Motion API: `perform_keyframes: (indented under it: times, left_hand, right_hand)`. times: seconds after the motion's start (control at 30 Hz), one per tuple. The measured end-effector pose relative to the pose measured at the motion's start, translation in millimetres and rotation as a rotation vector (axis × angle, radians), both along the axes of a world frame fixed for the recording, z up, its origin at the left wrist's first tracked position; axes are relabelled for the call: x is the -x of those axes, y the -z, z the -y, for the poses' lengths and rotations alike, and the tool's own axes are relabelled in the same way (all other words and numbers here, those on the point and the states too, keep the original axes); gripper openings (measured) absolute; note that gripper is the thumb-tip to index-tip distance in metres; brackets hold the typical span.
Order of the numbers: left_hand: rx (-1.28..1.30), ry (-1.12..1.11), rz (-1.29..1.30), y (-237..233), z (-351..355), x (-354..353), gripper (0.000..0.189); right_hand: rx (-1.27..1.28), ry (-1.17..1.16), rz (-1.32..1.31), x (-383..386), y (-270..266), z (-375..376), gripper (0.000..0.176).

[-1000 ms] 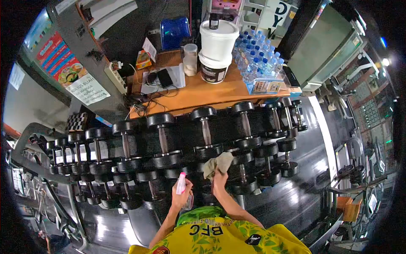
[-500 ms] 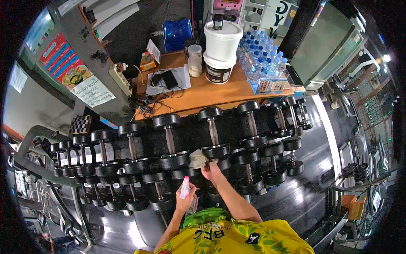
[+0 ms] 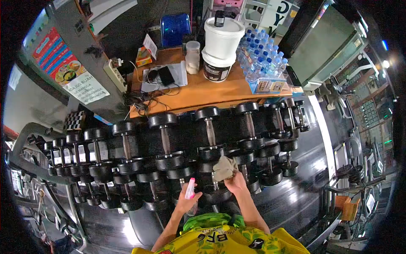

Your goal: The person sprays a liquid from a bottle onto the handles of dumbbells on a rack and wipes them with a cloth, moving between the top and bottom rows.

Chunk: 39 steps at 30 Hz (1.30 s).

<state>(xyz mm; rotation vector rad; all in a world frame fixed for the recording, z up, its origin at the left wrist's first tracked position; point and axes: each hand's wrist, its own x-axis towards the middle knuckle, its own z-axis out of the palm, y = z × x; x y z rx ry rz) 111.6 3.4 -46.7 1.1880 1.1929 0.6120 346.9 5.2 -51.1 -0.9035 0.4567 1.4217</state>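
Observation:
My left hand (image 3: 184, 203) is wrapped round a spray bottle with a white and pink spray head (image 3: 191, 189), held low in front of the rack. A crumpled beige-grey cloth (image 3: 224, 168) is gripped in my right hand (image 3: 237, 183), above a lower-row dumbbell (image 3: 218, 193) and overlapping its upper end in this view. Just beyond the cloth stands an upper-row dumbbell (image 3: 210, 132) with a grey metal handle and black heads. Another upper-row dumbbell (image 3: 166, 141) lies to its left.
Two rows of black dumbbells spread across the rack. Behind it, a wooden desk (image 3: 186, 100) carries stacked white buckets (image 3: 223, 40), several water bottles (image 3: 262, 57), a clear jar (image 3: 193, 57) and cables. A blue chair (image 3: 175, 30) stands behind; gym machines are at both sides.
My right hand has moved the cloth right and nearer to me, from the upper-row dumbbell heads to over the lower row. The spray bottle has shifted slightly right, and the view has moved a little.

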Motion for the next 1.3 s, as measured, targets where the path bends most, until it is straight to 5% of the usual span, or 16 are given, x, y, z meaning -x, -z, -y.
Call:
perform_keyframes:
  times: [0.17, 0.23, 0.3, 0.33, 0.5, 0.57, 0.6, 0.67, 0.77, 1.03, 1.17, 1.23, 1.3]
  left_hand:
    - [-0.029, 0.153, -0.049, -8, 6, -12, 0.036]
    - [-0.086, 0.159, -0.029, -6, 13, -21, 0.033]
    - [-0.150, 0.154, -0.011, -5, 21, -29, 0.031]
    - [-0.166, 0.152, 0.041, -4, 27, -33, 0.029]
    - [-0.241, 0.124, -0.040, 0, 51, -52, 0.029]
    - [-0.053, -0.033, 0.124, 12, 62, -60, 0.031]
    - [-0.052, -0.073, 0.158, 20, 68, -64, 0.033]
    - [-0.050, -0.125, 0.186, 32, 77, -71, 0.035]
    - [-0.070, -0.196, 0.251, 40, 83, -85, 0.032]
    - [-0.082, -0.265, 0.120, 76, 74, -113, 0.026]
    - [0.055, -0.270, 0.043, 79, 65, -117, 0.019]
    - [-0.038, -0.213, -0.097, 82, 60, -119, 0.021]
    - [-0.003, -0.235, -0.095, 82, 56, -123, 0.021]
  right_hand:
    - [-0.034, 0.109, 0.090, -31, -6, 30, 0.023]
    - [-0.034, 0.100, 0.082, -55, 31, 65, 0.024]
    - [-0.377, 0.031, -0.107, -69, 25, 80, 0.026]
    - [-0.086, 0.106, 0.105, -66, 11, 81, 0.027]
    - [-0.088, 0.071, 0.145, -100, 31, 118, 0.028]
    - [-0.466, 0.008, -0.346, -128, 69, 139, 0.030]
    - [-0.462, -0.005, -0.356, -128, 62, 139, 0.030]
    - [-0.181, -0.145, 0.392, -115, 20, 126, 0.029]
    - [-0.182, 0.022, 0.084, -125, 28, 124, 0.035]
    - [-0.285, -0.180, 0.021, -147, 79, 124, 0.040]
    - [-0.156, -0.058, 0.113, -146, 93, 126, 0.044]
    - [-0.303, -0.247, 0.457, -153, 121, 137, 0.044]
    - [-0.275, -0.272, 0.418, -155, 127, 136, 0.043]
